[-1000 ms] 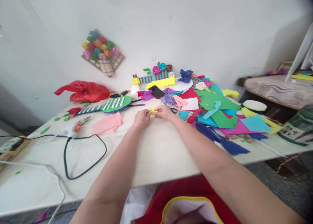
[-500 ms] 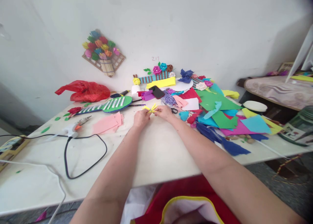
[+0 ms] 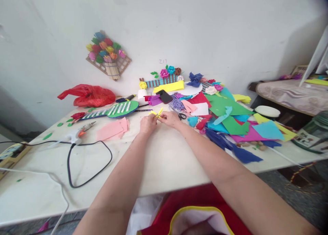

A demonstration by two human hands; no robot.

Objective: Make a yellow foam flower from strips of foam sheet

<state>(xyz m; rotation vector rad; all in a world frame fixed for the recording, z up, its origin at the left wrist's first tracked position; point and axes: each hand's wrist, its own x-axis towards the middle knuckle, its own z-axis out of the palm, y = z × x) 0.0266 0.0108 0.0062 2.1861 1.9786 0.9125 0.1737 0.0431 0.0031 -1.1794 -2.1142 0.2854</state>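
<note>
A small yellow paper flower (image 3: 160,112) with thin, pointed petals is held between my two hands above the middle of the table. My left hand (image 3: 148,123) pinches it from the left, and my right hand (image 3: 170,118) grips its right side with bent fingers. The fingertips hide part of its centre. Just beyond my left hand lie dark pencils (image 3: 144,110). Close to my right hand are the black handles of scissors (image 3: 182,116).
On the left lie pink paper sheets (image 3: 112,129), a glue gun (image 3: 75,136) with a looping black cord, and a green guitar-shaped craft (image 3: 123,109). Coloured paper (image 3: 225,103) heaps up on the right, near a glass jar (image 3: 315,132). A phone (image 3: 164,96) rests farther back.
The yellow petals have shifted slightly between my fingers and look more spread. Both hands stay in nearly the same place, the right one a touch closer to the left.
</note>
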